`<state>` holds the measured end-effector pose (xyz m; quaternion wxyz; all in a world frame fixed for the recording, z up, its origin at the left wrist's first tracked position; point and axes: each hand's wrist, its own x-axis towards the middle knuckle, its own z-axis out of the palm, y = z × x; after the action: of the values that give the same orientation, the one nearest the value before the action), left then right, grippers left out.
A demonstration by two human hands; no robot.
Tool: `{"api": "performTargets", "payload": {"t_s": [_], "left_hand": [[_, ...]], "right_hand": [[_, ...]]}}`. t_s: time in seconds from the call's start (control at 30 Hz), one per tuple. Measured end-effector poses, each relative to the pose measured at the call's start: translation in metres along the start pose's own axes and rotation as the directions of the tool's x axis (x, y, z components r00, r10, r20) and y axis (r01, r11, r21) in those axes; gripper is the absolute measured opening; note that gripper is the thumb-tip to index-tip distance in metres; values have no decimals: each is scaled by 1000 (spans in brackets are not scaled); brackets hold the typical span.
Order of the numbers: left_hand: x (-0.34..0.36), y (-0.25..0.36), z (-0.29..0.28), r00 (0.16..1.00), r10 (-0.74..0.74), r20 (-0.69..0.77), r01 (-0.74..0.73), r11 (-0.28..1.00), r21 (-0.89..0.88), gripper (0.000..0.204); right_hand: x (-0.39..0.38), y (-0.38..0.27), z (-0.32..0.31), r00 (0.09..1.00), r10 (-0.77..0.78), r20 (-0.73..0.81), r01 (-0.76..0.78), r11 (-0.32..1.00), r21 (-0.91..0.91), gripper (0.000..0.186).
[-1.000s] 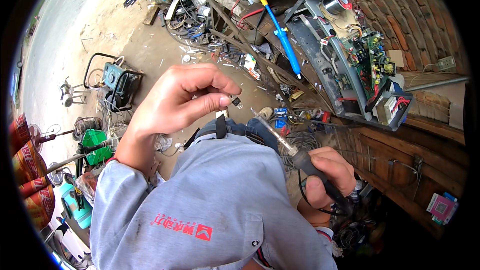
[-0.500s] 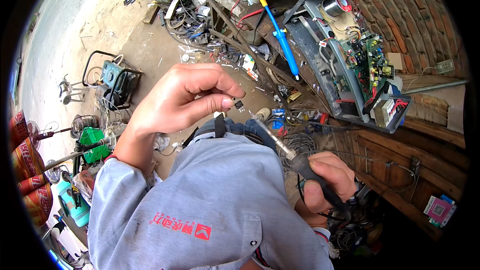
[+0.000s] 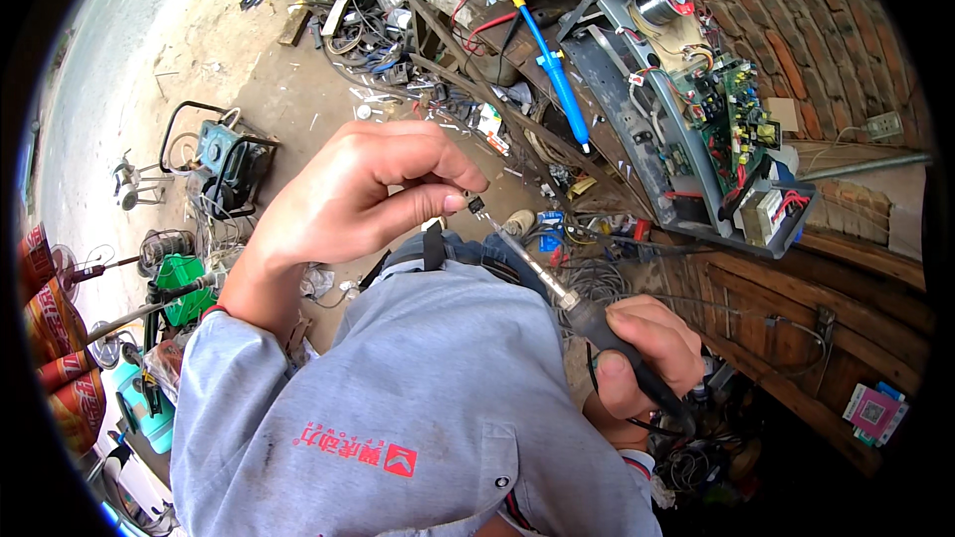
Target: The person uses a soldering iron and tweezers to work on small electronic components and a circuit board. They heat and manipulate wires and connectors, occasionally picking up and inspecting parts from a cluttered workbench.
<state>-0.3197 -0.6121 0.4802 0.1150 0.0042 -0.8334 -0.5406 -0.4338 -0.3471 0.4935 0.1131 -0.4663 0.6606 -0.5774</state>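
Between thumb and forefinger, my left hand [image 3: 373, 189] pinches a small black electronic component with thin metal legs [image 3: 477, 206], probably a transistor. My right hand [image 3: 652, 356] is wrapped round the black handle of a soldering iron [image 3: 569, 300]. The iron slants up and to the left, and its tip is right at the component's legs; whether they touch I cannot tell. Both hands are held in the air in front of my body.
On the wooden bench at right lies an opened metal-cased device with circuit boards [image 3: 731, 129], a solder spool [image 3: 665, 2] on it. A blue solder sucker [image 3: 562, 89] lies nearby. Cables and scrap [image 3: 378, 50] litter the ground ahead; a framed machine [image 3: 221, 154] stands left.
The soldering iron and my right hand have moved slightly up and left, bringing the tip to the component's legs. My left hand keeps its pinch.
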Motion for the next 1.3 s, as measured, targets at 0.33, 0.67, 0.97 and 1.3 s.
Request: {"api": "performTargets", "payload": {"t_s": [0.33,0.67,0.97,1.3], "left_hand": [[3,4,-1,1000,21,19,-22,998,55,10],[4,3,-1,999,35,39,-37,998,56,10],[6,1,0,999,38,37,-39,999,30,10],[8,1,-2,998,31,46,-32,999,29,9]], "right_hand": [[1,3,5,1000,-13,-28,13,1000,-14,28],[1,4,5,999,-25,-33,25,1000,-16,27],[2,4,4,998,-55,-7,54,997,-47,26],[5,3,4,998,-63,15,63,997,-52,26]]}}
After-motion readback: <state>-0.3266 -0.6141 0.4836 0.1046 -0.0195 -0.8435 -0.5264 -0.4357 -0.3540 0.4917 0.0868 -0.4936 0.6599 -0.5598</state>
